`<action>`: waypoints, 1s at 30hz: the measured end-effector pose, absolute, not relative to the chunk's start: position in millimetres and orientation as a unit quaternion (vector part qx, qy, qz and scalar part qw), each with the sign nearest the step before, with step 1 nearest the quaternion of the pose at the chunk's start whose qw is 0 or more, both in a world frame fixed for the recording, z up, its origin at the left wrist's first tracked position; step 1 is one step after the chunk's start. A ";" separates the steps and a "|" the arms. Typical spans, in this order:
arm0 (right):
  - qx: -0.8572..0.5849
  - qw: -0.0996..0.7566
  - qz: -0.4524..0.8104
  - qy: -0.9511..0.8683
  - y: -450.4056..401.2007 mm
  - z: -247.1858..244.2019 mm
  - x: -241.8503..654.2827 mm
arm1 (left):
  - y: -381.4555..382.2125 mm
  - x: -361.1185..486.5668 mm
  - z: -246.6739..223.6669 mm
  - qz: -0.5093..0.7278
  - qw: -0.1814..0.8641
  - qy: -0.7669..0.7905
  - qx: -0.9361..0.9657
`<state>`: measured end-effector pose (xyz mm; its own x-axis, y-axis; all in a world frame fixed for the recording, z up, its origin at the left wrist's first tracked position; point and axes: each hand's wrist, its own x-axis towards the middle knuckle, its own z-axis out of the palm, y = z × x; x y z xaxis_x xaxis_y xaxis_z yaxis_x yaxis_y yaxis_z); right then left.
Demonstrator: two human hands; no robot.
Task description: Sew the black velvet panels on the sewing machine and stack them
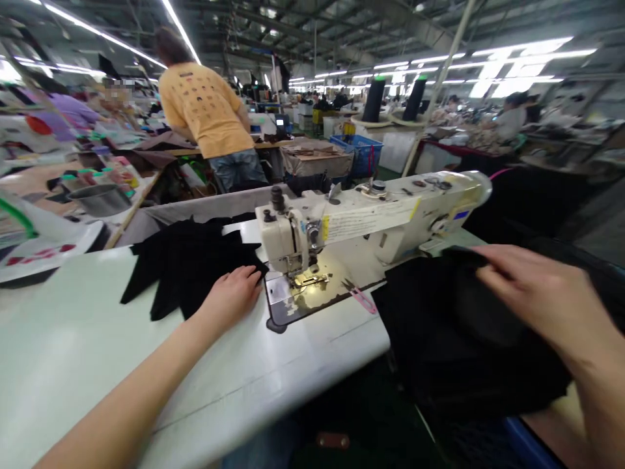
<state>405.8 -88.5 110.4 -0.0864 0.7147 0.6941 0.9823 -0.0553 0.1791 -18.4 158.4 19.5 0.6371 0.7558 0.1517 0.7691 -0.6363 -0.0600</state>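
My left hand lies on the white table, its fingers resting at the right edge of a pile of black fabric pieces with pointed corners. On the right, my right hand pinches the upper edge of a black fabric piece between thumb and fingers. More black fabric hangs below it, over the table's front edge. Between my hands stands a sewing machine, its lamp lighting the bare needle plate. Pink thread snips lie beside the machine bed, touched by neither hand.
Two dark thread cones stand behind the machine. A person in a yellow shirt leans over a table beyond. Farther off are a blue crate and a cloth-covered bin. A metal pot sits at left.
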 end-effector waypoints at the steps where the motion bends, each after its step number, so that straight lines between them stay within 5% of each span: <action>1: -0.625 0.153 -0.358 -0.676 -80.5 115.9 406.5 | 148.4 -17.3 24.5 -0.028 0.078 -0.420 -0.904; 5: -0.584 0.211 -0.521 -0.586 -65.4 143.4 407.6 | 101.4 -10.6 47.0 0.019 0.121 -0.396 -0.910; 9: -0.576 0.136 -0.460 -0.663 -62.5 161.0 411.1 | 67.3 1.8 68.2 0.014 0.118 -0.370 -0.922; 12: -0.591 0.205 -0.515 -0.586 -60.2 167.1 413.9 | 51.7 11.0 79.7 -0.001 0.115 -0.343 -0.932; 18: -0.561 0.205 -0.522 -0.609 -59.3 180.0 415.5 | 27.3 36.5 97.9 -0.026 0.078 -0.287 -0.955; 25: -0.623 0.229 -0.403 -0.630 -64.0 177.1 425.0 | 19.4 85.9 94.0 -0.108 -0.029 -0.208 -0.972; 30: -0.619 0.216 -0.222 -0.722 -61.9 163.0 415.3 | 28.8 140.9 82.8 -0.261 -0.238 -0.220 -0.909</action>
<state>415.3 -61.9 163.0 -0.1413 0.7978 0.5861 0.9893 0.1360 0.0535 140.9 28.8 82.8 0.7673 0.5235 0.3703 0.2752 -0.7904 0.5472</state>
